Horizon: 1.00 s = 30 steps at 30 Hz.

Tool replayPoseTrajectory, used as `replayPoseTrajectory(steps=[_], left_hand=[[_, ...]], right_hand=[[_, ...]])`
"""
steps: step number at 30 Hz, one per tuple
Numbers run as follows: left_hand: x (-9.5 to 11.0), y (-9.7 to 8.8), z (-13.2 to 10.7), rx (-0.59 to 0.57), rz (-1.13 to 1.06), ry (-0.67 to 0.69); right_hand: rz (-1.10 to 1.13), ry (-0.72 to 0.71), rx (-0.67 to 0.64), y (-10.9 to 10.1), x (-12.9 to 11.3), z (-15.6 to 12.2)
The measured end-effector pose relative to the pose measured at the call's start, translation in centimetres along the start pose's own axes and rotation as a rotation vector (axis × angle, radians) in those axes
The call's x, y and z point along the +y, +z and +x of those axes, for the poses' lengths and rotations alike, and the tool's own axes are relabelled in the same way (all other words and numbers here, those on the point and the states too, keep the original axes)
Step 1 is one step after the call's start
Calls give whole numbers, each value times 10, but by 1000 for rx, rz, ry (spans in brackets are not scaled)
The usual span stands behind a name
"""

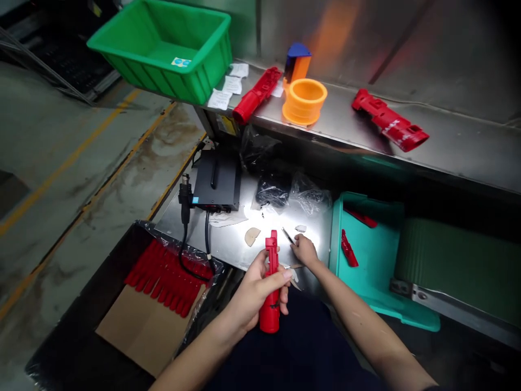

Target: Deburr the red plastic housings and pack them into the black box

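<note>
My left hand [260,283] is wrapped round a long red plastic part [271,282] and holds it upright over my lap, in front of the steel bench. My right hand [304,251] rests on the bench edge just right of the part, fingers pinched on a thin metal tool [288,235] that points up and left. A small tan scrap [251,235] lies on the bench to the left of the part.
A box lined with plastic [122,304] holds several red parts at lower left. A black device [216,182] with cables sits on the bench. A teal tray [374,255] holds red pieces. The upper shelf [448,146] carries a green bin [166,46], two red parts and an orange ring [304,100].
</note>
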<state>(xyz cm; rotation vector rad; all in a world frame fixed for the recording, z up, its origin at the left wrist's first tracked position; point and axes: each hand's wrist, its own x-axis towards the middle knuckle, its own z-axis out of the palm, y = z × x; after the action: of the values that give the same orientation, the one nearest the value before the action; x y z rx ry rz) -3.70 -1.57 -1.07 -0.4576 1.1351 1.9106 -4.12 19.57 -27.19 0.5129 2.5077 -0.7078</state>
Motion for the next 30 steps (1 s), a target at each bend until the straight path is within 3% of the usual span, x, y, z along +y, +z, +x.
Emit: replayPoseTrajectory(steps=[4,9,15,18,23,30], left_hand=[[-12,6,0,-67,77,-56],[-15,3,-2,-101,48,-122],[-1,6,-1,-135,-192,-34],[8,7,-3,-171,-271,14],[18,5,-10,-238,-294,90],[24,6,-21,-267,-204,147]], right_hand=[[20,-46,-51,1,14,-8],[38,-35,-11,1,22,-22],[30,-6,75,-2,16,-28],[26,-87,69,-1,7,-46],[-6,-266,-66,10,-4,-86],[19,-241,-6,20,-11,-102]])
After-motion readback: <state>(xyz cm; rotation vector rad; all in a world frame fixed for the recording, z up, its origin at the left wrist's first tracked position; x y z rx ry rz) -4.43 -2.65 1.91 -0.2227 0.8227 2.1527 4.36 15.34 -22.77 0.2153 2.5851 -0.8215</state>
